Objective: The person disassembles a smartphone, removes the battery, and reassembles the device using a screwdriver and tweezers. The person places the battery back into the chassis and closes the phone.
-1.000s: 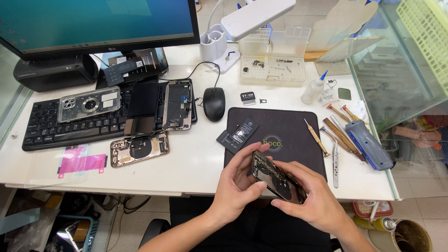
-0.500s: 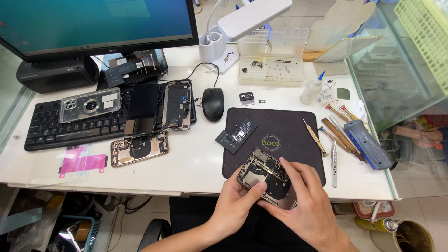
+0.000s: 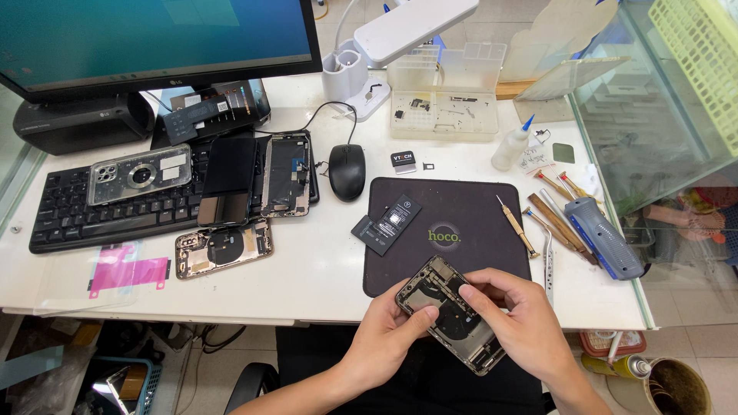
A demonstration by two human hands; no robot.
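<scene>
Two hands hold an opened phone body [image 3: 453,315] at the near edge of the worktop [image 3: 323,261], just over the near rim of a dark work mat [image 3: 477,223]. It lies tilted, inside facing up, showing a metal frame, dark plates and a round coil. The left hand [image 3: 384,342] grips its near left edge, thumb on the frame; the right hand [image 3: 523,323] closes round its right side, fingertips pressing the inside. On the mat lies a black battery [image 3: 388,223]. Right of it are a screwdriver [image 3: 516,225] and tweezers [image 3: 548,265]; farther left, another opened phone [image 3: 223,247] and a keyboard [image 3: 100,211].
</scene>
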